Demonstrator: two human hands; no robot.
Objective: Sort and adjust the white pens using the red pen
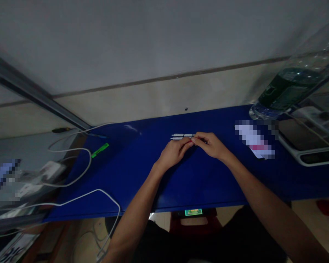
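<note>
Two slim white pens (182, 135) lie side by side on the blue tabletop (142, 168), with their right ends running behind my hands. My left hand (175, 150) is closed in a pinch just in front of them. Against its fingertips, my right hand (210, 144) is also closed, thumb and forefinger together. A small bit of red shows where the fingertips meet. What the fingers hold there is mostly hidden, and I cannot tell its kind.
To the right are a clear bottle with a green label (285, 89), a blurred-out packet (253, 140) and a grey-white device (304, 142). On the left, a bright green strip (100, 150) and white cables (98, 190) lie on the table. A wall (164, 95) rises behind.
</note>
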